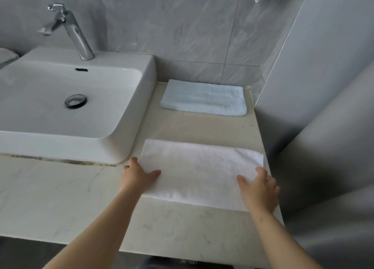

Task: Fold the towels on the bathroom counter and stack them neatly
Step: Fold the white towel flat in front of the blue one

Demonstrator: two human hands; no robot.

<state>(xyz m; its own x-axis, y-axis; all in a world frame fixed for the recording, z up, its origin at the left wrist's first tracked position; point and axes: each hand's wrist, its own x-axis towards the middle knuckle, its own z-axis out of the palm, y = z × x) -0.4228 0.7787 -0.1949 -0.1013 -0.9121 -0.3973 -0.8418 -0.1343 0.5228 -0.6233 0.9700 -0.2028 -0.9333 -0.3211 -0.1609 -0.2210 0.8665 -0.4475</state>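
Note:
A white towel (199, 171) lies folded in a flat rectangle on the pale marble counter (182, 228), right of the sink. My left hand (138, 174) holds its left edge, thumb lying on top and fingers at the edge. My right hand (260, 190) grips the right end, fingers curled over the cloth near the counter's right edge. Further back, a pale blue towel (204, 97) sits folded flat against the wall.
A white rectangular basin (131, 139) with a chrome tap (77, 34) fills the left side. Grey tiled walls close in behind and at the right. Another folded cloth (7, 56) shows at the far left edge.

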